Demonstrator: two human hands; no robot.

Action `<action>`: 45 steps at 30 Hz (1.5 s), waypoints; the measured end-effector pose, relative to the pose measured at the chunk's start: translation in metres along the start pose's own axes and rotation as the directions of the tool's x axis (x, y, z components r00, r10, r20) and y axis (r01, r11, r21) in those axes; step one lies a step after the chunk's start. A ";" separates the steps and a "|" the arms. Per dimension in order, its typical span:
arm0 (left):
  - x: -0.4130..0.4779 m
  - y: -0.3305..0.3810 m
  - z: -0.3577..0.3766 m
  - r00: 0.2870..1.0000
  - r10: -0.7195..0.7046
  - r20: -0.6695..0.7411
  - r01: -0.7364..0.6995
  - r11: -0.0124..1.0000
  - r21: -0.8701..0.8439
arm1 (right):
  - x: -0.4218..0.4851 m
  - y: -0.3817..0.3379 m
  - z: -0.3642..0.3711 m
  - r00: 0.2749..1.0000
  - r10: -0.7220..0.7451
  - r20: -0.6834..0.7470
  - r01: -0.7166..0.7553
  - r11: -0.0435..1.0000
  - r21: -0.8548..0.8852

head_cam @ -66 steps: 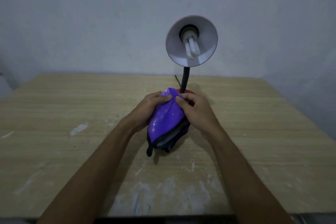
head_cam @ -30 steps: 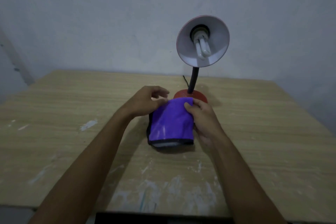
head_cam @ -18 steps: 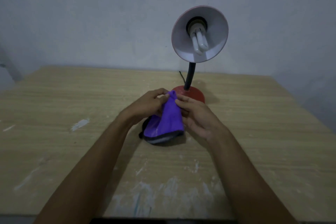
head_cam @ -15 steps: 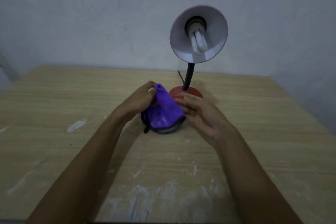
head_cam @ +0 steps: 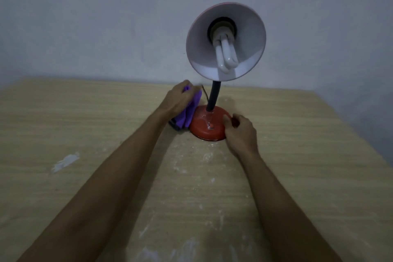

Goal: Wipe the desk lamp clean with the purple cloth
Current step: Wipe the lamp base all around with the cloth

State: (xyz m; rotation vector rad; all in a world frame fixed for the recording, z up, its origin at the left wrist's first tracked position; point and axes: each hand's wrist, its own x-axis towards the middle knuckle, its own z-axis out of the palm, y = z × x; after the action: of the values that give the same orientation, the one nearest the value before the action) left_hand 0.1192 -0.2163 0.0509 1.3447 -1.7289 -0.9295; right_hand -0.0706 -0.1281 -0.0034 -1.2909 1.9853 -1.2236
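The desk lamp stands at the far middle of the wooden table: a round red base (head_cam: 207, 126), a black bent neck (head_cam: 213, 98) and a pale shade (head_cam: 226, 41) with a white bulb facing me. The purple cloth (head_cam: 190, 110) with a dark hem hangs bunched just left of the base, touching its left edge. My left hand (head_cam: 177, 98) is shut on the top of the cloth. My right hand (head_cam: 239, 132) rests curled against the right rim of the base, fingers on it.
The table (head_cam: 85, 134) is light wood with white paint smears near its front and left. A thin dark cord (head_cam: 204, 91) runs behind the lamp toward the grey wall. The table's right edge slants close to the lamp's right.
Both hands held the cloth in front of the lamp. My left hand now carries it alone to the base's left side. My right hand let go and moved to the base's right rim.
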 end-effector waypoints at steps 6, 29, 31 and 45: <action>0.000 -0.008 0.019 0.991 0.117 0.071 -0.123 0.989 0.085 | 0.000 0.002 0.000 0.998 -0.056 -0.008 0.055 0.998 -0.021; -0.032 -0.048 0.009 0.942 0.308 0.129 -0.333 0.895 0.296 | 0.003 0.017 -0.010 0.915 -0.308 0.260 0.340 0.936 -0.088; -0.041 -0.059 0.003 0.868 0.463 0.181 -0.497 0.788 0.365 | 0.003 0.018 -0.011 0.918 -0.308 0.251 0.339 0.937 -0.090; -0.003 -0.029 0.024 0.994 -0.004 0.105 -0.009 0.993 0.118 | 0.003 0.018 -0.006 0.925 -0.304 0.228 0.333 0.938 -0.099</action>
State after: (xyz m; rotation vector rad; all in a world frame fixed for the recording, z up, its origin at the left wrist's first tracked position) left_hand 0.1115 -0.2169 0.0138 1.3903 -1.8908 -0.9231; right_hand -0.0851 -0.1254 -0.0155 -1.7901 1.7792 -1.0506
